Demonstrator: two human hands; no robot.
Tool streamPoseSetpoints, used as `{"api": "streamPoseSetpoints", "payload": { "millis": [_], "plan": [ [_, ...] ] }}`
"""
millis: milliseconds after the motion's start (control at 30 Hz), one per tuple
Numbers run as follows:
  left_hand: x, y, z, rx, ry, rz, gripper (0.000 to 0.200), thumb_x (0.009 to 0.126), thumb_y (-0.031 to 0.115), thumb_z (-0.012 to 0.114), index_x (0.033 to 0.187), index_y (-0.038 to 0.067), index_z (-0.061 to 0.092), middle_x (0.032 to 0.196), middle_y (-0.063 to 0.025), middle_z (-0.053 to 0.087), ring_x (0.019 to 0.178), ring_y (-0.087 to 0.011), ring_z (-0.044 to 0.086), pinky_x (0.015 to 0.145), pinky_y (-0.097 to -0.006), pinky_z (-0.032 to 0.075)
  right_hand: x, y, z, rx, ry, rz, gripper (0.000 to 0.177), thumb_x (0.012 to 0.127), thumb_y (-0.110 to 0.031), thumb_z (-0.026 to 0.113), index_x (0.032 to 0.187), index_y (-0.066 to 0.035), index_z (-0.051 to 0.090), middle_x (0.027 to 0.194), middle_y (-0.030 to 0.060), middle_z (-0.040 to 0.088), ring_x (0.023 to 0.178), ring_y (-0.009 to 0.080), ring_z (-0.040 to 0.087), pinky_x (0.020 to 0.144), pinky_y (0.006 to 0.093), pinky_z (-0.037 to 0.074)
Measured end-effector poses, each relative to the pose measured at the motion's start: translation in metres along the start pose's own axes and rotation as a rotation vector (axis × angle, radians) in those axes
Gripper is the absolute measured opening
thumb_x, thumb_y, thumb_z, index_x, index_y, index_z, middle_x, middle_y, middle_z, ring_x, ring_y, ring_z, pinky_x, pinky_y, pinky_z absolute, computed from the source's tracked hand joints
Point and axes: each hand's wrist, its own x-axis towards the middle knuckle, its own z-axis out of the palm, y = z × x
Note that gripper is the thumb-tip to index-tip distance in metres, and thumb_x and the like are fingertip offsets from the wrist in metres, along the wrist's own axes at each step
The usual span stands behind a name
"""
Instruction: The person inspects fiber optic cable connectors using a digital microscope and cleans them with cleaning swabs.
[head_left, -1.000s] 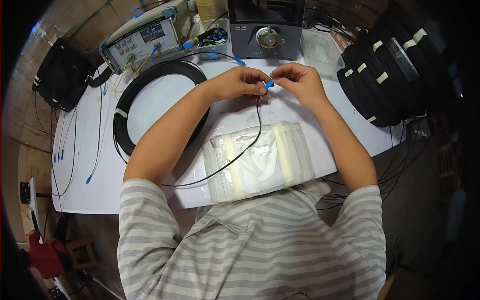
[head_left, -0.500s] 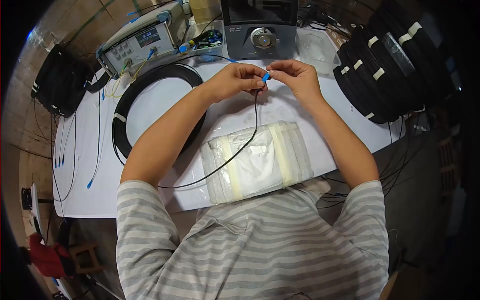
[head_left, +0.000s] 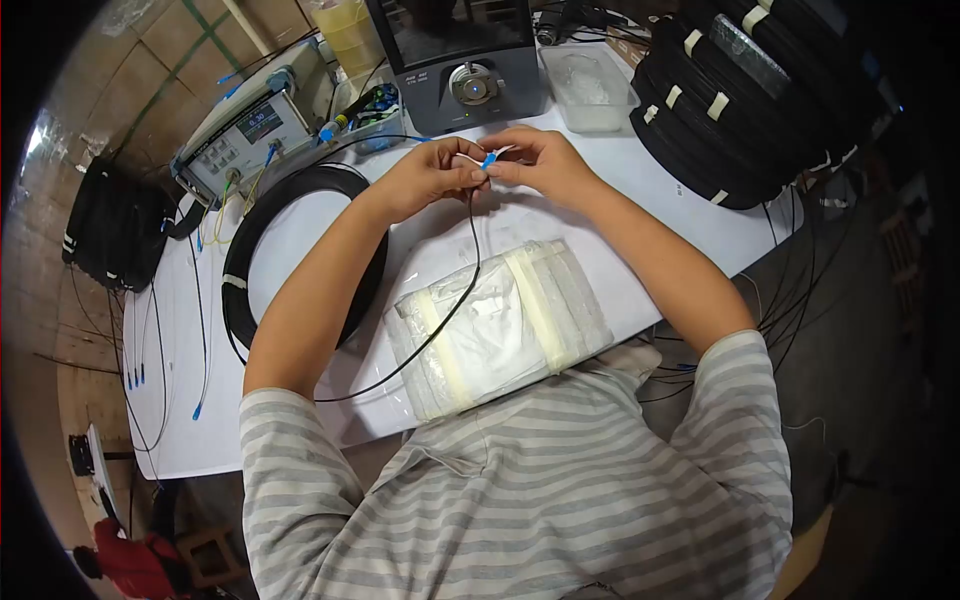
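Note:
My left hand [head_left: 432,178] is closed in a pinch on a blue fibre-optic connector [head_left: 489,160]. A black cable [head_left: 474,250] runs down from the connector and curves left over the table. My right hand [head_left: 540,168] is closed at the connector's upper end, with a thin white piece [head_left: 506,150] between its thumb and fingers. Whether that piece is a wipe or a cap is too small to tell. Below the hands lies a plastic-wrapped, taped white pad [head_left: 495,325]. Left of my left forearm lies a coil of black cable [head_left: 236,262].
A grey device with a dark screen [head_left: 470,88] stands behind the hands. At the back left is a meter [head_left: 245,140] beside a clear bin [head_left: 380,132]. A clear tub [head_left: 592,95] and stacked black cable coils [head_left: 715,110] stand right. Loose connector leads [head_left: 197,410] hang left.
The view has shifted, so the table and devices appear moved left. My right fingers have closed in against the connector, and a white piece now shows between them. My left hand keeps its pinch.

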Motion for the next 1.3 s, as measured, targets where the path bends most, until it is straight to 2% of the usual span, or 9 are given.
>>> {"api": "streamPoseSetpoints", "payload": {
  "millis": [133, 233, 433, 667, 767, 867, 967, 1167, 1300],
  "plan": [
    [-0.006, 0.004, 0.008, -0.177, -0.01, -0.121, 0.038, 0.097, 0.021, 0.073, 0.125, 0.002, 0.056, 0.098, -0.002, 0.068, 0.088, -0.0115, 0.069, 0.076, -0.0249, 0.056, 0.003, 0.002, -0.004, 0.156, -0.15, 0.167, 0.026, 0.094, -0.014, 0.076, 0.117, -0.003, 0.071, 0.094, 0.0017, 0.07, 0.084, 0.01, 0.066, 0.08, 0.025, 0.055],
    [-0.008, 0.005, 0.004, -0.225, -0.066, -0.195, 0.033, 0.098, 0.019, 0.071, 0.123, 0.003, 0.057, 0.095, -0.0016, 0.067, 0.084, -0.0124, 0.07, 0.069, -0.0249, 0.055, 0.004, 0.003, -0.019, 0.175, -0.075, 0.289, 0.027, 0.094, -0.015, 0.075, 0.118, -0.003, 0.07, 0.094, 0.0016, 0.07, 0.083, 0.0091, 0.065, 0.075, 0.0246, 0.055],
    [-0.005, 0.003, -0.002, -0.174, 0.019, -0.165, 0.027, 0.102, 0.021, 0.065, 0.119, 0.0, 0.066, 0.081, 0.0028, 0.054, 0.065, -0.0064, 0.047, 0.063, -0.0235, 0.041, 0.004, 0.015, -0.052, 0.078, 0.017, 0.239, 0.027, 0.097, -0.016, 0.071, 0.12, -0.001, 0.068, 0.093, 0.0011, 0.068, 0.081, 0.0099, 0.065, 0.077, 0.0264, 0.058],
    [-0.007, -0.007, -0.006, 0.01, 0.169, -0.077, 0.021, 0.099, 0.021, 0.068, 0.109, 0.002, 0.067, 0.083, 0.002, 0.058, 0.069, -0.0059, 0.053, 0.06, -0.0223, 0.043, 0.005, 0.021, -0.06, 0.105, 0.101, 0.266, 0.029, 0.095, -0.018, 0.075, 0.117, -0.001, 0.068, 0.093, -0.0012, 0.068, 0.082, 0.0078, 0.064, 0.075, 0.0248, 0.056],
    [-0.007, -0.009, -0.013, 0.1, 0.205, -0.051, 0.018, 0.097, 0.021, 0.07, 0.102, 0.004, 0.068, 0.08, 0.0029, 0.058, 0.067, -0.0056, 0.052, 0.058, -0.0223, 0.042, 0.0, 0.015, -0.054, -0.062, 0.069, 0.215, 0.028, 0.092, -0.015, 0.077, 0.116, -0.002, 0.07, 0.092, -0.0001, 0.069, 0.083, 0.0083, 0.065, 0.074, 0.0252, 0.055],
    [-0.006, -0.005, -0.017, 0.186, 0.224, -0.085, 0.016, 0.097, 0.021, 0.07, 0.098, 0.005, 0.069, 0.077, 0.0036, 0.058, 0.065, -0.0053, 0.051, 0.057, -0.0222, 0.041, -0.005, 0.003, -0.047, -0.328, 0.093, 0.088, 0.022, 0.089, -0.012, 0.079, 0.109, -0.003, 0.074, 0.089, 0.001, 0.07, 0.084, 0.0093, 0.065, 0.074, 0.0261, 0.053],
    [-0.006, -0.008, -0.019, 0.214, 0.253, -0.073, 0.015, 0.097, 0.021, 0.069, 0.097, 0.005, 0.069, 0.074, 0.0041, 0.057, 0.063, -0.005, 0.05, 0.056, -0.0216, 0.039, -0.007, -0.005, -0.041, -0.346, 0.115, 0.039, 0.018, 0.088, -0.014, 0.08, 0.101, -0.003, 0.076, 0.084, 0.0033, 0.07, 0.081, 0.0097, 0.063, 0.071, 0.0274, 0.05],
    [-0.008, -0.005, -0.019, 0.253, 0.255, -0.012, 0.017, 0.098, 0.022, 0.071, 0.097, 0.005, 0.069, 0.072, 0.0056, 0.055, 0.061, -0.004, 0.048, 0.055, -0.0212, 0.037, -0.005, -0.001, -0.043, -0.612, 0.079, -0.214, 0.024, 0.093, -0.024, 0.077, 0.095, 0.0, 0.073, 0.076, 0.0055, 0.065, 0.067, 0.0094, 0.053, 0.063, 0.0303, 0.045],
    [-0.009, -0.005, -0.014, 0.326, 0.304, 0.069, 0.018, 0.099, 0.023, 0.07, 0.098, 0.004, 0.069, 0.07, 0.0064, 0.054, 0.061, -0.0035, 0.047, 0.055, -0.0214, 0.037, -0.005, 0.003, -0.045, -0.498, 0.053, -0.057, 0.034, 0.1, -0.031, 0.068, 0.086, 0.0, 0.068, 0.071, 0.0031, 0.061, 0.066, 0.0087, 0.051, 0.062, 0.0294, 0.044]
  ]
}}
